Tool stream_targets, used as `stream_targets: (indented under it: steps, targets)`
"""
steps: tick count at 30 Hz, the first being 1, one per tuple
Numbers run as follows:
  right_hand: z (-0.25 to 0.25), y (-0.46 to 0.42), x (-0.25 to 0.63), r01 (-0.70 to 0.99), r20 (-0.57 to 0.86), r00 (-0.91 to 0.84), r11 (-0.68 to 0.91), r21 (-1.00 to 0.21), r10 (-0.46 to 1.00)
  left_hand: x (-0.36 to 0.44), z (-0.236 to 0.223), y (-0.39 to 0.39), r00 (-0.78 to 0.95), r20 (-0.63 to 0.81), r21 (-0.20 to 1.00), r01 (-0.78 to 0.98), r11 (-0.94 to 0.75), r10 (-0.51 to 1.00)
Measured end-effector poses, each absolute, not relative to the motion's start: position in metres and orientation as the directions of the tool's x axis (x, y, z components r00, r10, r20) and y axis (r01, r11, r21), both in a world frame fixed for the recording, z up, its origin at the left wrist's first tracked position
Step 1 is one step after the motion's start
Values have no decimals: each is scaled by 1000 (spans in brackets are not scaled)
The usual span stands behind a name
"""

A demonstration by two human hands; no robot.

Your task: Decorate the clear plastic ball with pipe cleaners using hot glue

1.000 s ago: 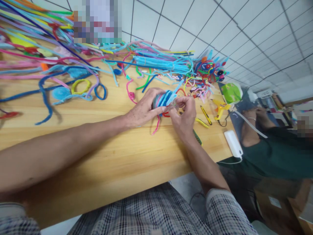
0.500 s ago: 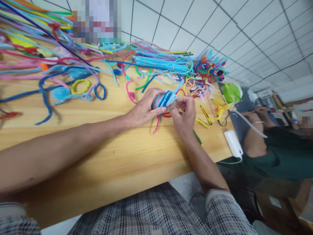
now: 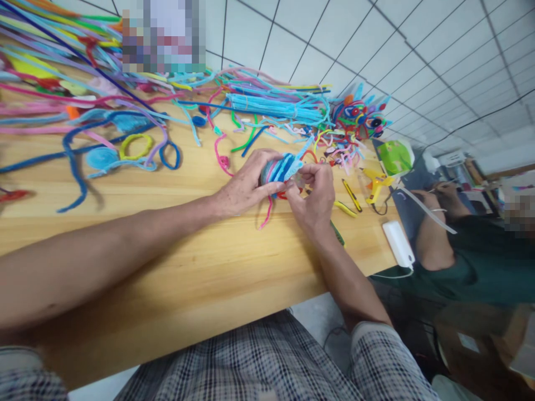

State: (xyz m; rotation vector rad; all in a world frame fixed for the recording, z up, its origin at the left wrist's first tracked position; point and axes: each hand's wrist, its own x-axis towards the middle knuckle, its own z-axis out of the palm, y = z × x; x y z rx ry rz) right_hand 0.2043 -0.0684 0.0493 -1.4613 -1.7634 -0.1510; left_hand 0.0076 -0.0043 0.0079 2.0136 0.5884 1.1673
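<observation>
My left hand [image 3: 242, 188] is wrapped round a bundle of pipe cleaners [image 3: 279, 169], coiled in stripes of blue, dark blue and pink. A light blue pipe cleaner end [image 3: 306, 149] sticks up from its right side. My right hand [image 3: 315, 195] is closed in a pinch at the bundle's right end; what lies between those fingertips is too small to make out. Below the bundle, a pink strand [image 3: 266, 214] hangs down towards the table, and red pipe cleaner shows beneath the fingers.
Loose pipe cleaners [image 3: 276, 106] lie along the back of the wooden table [image 3: 200, 278]. At right are a yellow glue gun [image 3: 376, 182], a yellow cutter knife [image 3: 351, 195], a white power strip [image 3: 398, 244] and a colourful pipe-cleaner figure [image 3: 360, 114]. Another person's arm [image 3: 437, 236] rests beyond the table's edge.
My right fingers have shifted very slightly at the bundle's right end. The left hand keeps its hold, and the view has moved a little.
</observation>
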Motion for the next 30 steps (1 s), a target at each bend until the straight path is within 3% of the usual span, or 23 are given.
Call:
stream_targets:
  steps: [5, 13, 20, 26, 30]
  targets:
    - [50, -69, 207, 827, 633, 5, 354, -438, 774, 7, 7, -4, 493, 532, 778, 36, -627, 689]
    - [52, -69, 203, 871, 645, -25, 333, -360, 764, 8, 8, -4, 475, 545, 776, 26, -631, 691]
    - [53, -69, 207, 840, 626, -25, 356, -409, 779, 9, 7, -4, 476, 537, 790, 6, -613, 697]
    - [53, -69, 206, 857, 638, -43, 356, -372, 769, 8, 7, -3, 477, 547, 774, 24, -633, 687]
    - [53, -68, 206, 838, 605, 4, 328, -437, 797, 8, 7, -4, 477, 536, 788, 13, -616, 696]
